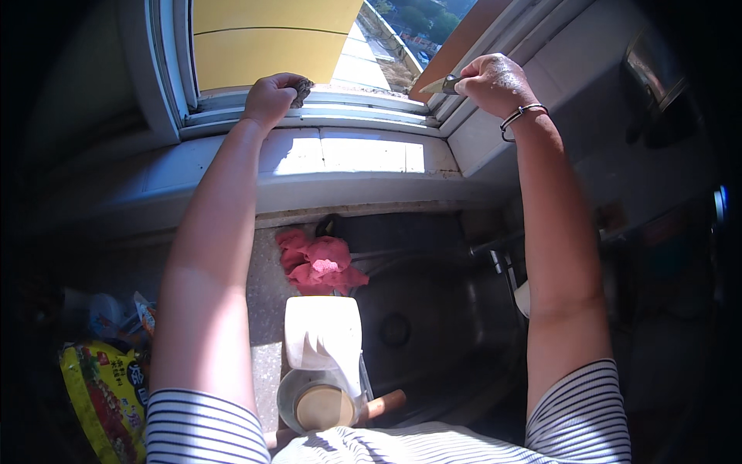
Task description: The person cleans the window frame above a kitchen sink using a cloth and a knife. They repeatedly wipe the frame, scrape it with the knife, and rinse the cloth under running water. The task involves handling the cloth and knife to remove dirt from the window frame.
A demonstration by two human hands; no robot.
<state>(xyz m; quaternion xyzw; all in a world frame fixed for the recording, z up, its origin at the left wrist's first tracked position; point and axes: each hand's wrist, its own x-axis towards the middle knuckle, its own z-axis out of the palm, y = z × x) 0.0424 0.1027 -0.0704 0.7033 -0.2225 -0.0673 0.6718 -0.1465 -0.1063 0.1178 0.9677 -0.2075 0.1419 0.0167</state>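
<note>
My left hand (268,101) is over the lower track of a white sliding-window frame (371,119), pinching a crumpled, dirty grey wad (302,91), perhaps a rag or scouring pad. Near the frame's right corner, my right hand (498,84) grips a small knife (442,86) by its dark handle. Its pale blade points left, over the track. White wet flecks cover the back of that hand, and a bracelet circles the wrist. Dark grime marks the track's corners. Below the frame lies a sunlit tiled sill (371,153).
Below the sill are a dark sink (440,359) with a faucet (503,264) and a counter (264,325). A red cloth (319,261), a white plastic container (322,325), a round jar (290,400) and a yellow food packet (101,400) stand or lie there. Outside, a drop shows beyond a ledge.
</note>
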